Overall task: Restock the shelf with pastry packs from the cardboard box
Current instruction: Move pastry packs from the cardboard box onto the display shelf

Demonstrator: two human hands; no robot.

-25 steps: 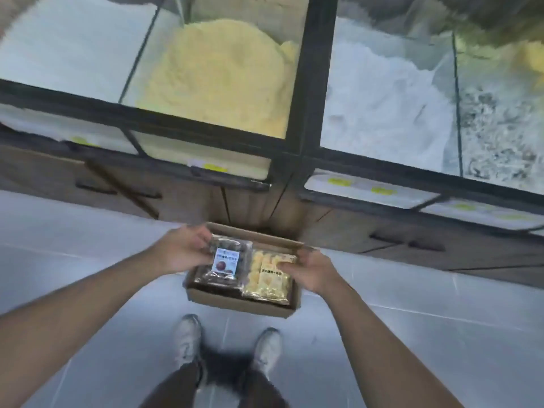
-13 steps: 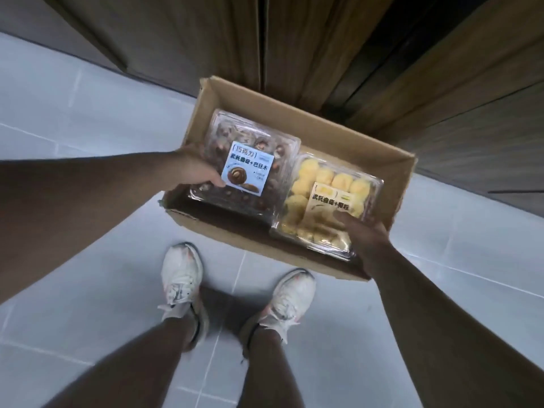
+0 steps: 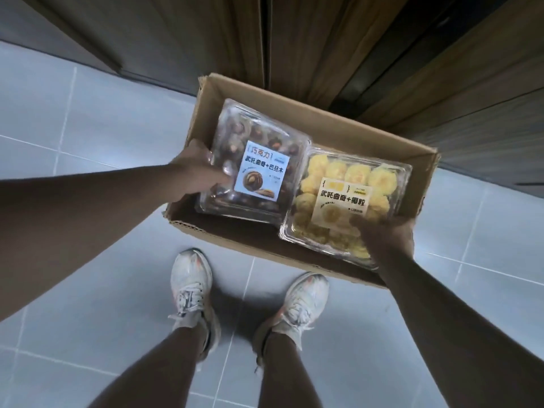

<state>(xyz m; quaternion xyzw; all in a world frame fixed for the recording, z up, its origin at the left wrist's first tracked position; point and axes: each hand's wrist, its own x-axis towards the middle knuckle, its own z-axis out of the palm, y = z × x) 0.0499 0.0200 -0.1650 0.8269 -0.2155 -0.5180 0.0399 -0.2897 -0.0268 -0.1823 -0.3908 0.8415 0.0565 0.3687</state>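
An open cardboard box [image 3: 332, 122] sits on the floor against the cabinet. My left hand [image 3: 195, 169] grips the left edge of a clear pack of dark chocolate pastries [image 3: 259, 148] with a blue label. A second clear pack, this one of yellow pastries [image 3: 347, 172] with a cream label, is held at its near right corner by my right hand [image 3: 385, 234], thumb on the lid. Both packs are over the box, side by side and touching. What lies under them in the box is hidden.
Dark wooden cabinet doors [image 3: 323, 39] rise right behind the box. Grey floor tiles [image 3: 88, 119] surround it. My two feet in white sneakers [image 3: 191, 290] stand just in front of the box's near wall.
My view dropped from the glass flour bins to the floor and drew closer. Both hands still hold their packs, which look slightly higher over the box.
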